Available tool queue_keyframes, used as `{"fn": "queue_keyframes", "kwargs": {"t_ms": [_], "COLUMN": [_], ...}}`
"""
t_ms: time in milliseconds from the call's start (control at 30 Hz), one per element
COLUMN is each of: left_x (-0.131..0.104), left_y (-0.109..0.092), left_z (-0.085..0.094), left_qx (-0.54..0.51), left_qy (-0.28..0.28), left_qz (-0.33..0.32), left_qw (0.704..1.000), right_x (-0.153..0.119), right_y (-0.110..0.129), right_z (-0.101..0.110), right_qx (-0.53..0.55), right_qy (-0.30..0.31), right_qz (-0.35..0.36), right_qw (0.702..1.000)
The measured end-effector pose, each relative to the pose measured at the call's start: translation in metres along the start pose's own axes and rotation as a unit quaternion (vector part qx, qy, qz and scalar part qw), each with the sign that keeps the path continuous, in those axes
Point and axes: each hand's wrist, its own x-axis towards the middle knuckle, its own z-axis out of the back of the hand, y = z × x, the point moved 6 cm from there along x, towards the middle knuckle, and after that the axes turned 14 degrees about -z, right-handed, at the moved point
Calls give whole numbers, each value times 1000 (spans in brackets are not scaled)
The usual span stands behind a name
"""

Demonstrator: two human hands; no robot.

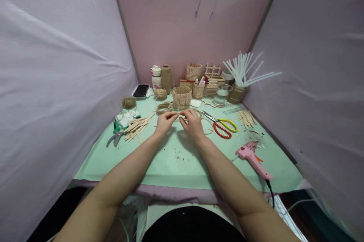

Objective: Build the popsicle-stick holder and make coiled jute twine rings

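On the green table (170, 164), the left hand (165, 124) and right hand (192, 125) nearly meet; I cannot tell whether either grip is closed. Twine coil (164, 109) lies at eleven o'clock, round container (182, 98) at twelve.

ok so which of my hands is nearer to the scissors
Right. The right hand is just left of the scissors; the left hand is farther off, beyond the right.
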Motion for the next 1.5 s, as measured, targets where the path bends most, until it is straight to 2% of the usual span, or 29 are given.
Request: {"fn": "queue_keyframes", "kwargs": {"t_ms": [100, 233, 333, 400, 467, 600, 667, 900, 967, 1100, 1167, 1500], "left_x": [-2, -4, -4, -4, -4, -3, -2, -2, -2, -3, -4, -8], "left_y": [-4, -3, 2, 8, 11, 12, 10, 5, 4, 1, -2, -14], "left_z": [-3, -7, -10, -13, -15, -13, -11, -10, -10, -10, -11, -11], "left_qx": [12, 12, -41, -96, -130, -103, -67, -7, 10, 49, 58, 130], "left_qy": [23, 46, 60, 64, 63, 65, 69, 85, 92, 87, 88, 69], "left_qz": [-14, -17, 16, 59, 91, 73, 43, -3, -12, -16, -25, -98], "left_qw": [1000, 999, 997, 992, 985, 990, 994, 996, 996, 995, 994, 984], "right_x": [-1, 0, 2, 4, 6, 5, 4, 0, 1, 6, 7, 5], "right_y": [5, 3, -2, -9, -20, -38, -40, -45, -45, -42, -40, -46], "right_z": [1, 3, 2, 1, -4, -23, -28, -34, -33, -22, -19, -21], "right_qx": [-41, -53, 0, 77, 177, 341, 375, 412, 403, 319, 286, 281], "right_qy": [-5, -14, -11, -11, 2, 66, 81, 113, 105, 42, 26, 22], "right_qz": [38, 43, 8, -49, -134, -292, -326, -391, -389, -298, -264, -299], "right_qw": [998, 998, 1000, 996, 975, 891, 864, 815, 822, 899, 921, 912]}}
